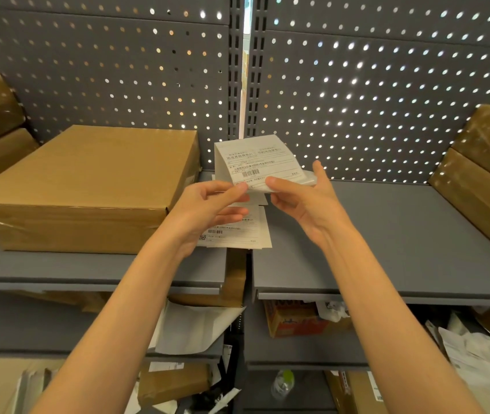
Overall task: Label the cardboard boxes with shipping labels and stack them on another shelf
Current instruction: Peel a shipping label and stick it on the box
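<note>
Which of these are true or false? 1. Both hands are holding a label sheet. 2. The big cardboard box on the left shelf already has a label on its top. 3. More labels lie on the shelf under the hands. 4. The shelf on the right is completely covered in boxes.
1. True: the left hand and right hand both pinch the label sheet.
2. False: the top of the cardboard box is bare.
3. True: spare labels lie beside that box.
4. False: the right shelf is mostly bare, with stacked boxes only at its far right.
</note>
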Demonstrator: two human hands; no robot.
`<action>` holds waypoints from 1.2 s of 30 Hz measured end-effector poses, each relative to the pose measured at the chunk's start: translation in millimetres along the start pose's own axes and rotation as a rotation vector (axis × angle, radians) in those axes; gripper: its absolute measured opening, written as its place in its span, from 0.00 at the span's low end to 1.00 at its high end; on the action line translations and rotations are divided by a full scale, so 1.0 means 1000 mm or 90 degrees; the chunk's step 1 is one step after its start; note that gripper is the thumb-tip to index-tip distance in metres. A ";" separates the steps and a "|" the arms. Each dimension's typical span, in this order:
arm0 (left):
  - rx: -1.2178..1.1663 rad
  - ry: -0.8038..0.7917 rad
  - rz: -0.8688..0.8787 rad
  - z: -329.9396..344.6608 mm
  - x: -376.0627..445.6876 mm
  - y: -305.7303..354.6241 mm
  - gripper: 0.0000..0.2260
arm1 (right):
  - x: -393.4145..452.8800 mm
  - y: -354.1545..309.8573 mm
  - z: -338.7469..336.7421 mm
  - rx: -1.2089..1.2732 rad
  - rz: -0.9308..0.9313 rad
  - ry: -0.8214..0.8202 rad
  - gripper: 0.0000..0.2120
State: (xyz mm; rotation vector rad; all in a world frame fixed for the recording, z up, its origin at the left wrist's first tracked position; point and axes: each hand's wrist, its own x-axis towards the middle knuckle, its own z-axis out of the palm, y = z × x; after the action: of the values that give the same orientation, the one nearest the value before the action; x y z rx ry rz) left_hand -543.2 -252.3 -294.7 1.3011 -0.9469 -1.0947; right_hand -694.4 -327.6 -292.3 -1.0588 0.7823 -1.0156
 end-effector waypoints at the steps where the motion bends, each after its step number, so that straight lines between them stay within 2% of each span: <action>1: -0.005 -0.006 0.004 0.001 -0.001 0.000 0.12 | 0.000 0.000 0.000 0.007 0.002 0.000 0.52; 12: 0.010 -0.004 0.022 0.001 -0.003 -0.001 0.09 | 0.001 0.001 -0.001 0.029 0.005 0.008 0.52; 20: 0.024 0.017 0.037 0.000 -0.004 -0.002 0.06 | 0.005 0.004 -0.002 0.052 -0.039 -0.004 0.52; 22: 0.040 0.029 0.045 -0.001 -0.003 -0.003 0.05 | 0.006 0.003 -0.002 0.090 -0.030 -0.015 0.48; 25: 0.055 0.043 0.056 -0.003 -0.003 -0.003 0.05 | 0.010 0.003 -0.003 0.135 0.003 -0.019 0.26; 27: 0.057 0.047 0.063 -0.004 -0.003 -0.003 0.05 | 0.012 0.005 -0.003 0.159 0.010 -0.005 0.19; 34: 0.044 0.054 0.065 -0.004 -0.005 -0.002 0.05 | 0.011 0.002 -0.004 0.206 0.016 -0.016 0.11; 36: 0.042 0.055 0.065 -0.004 -0.005 -0.002 0.05 | 0.015 0.002 -0.006 0.204 0.007 -0.011 0.16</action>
State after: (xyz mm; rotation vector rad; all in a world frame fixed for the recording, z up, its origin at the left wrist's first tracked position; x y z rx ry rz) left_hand -541.0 -246.5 -296.9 1.3280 -0.9806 -0.9276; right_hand -694.1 -342.9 -296.7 -0.7860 0.5869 -1.0806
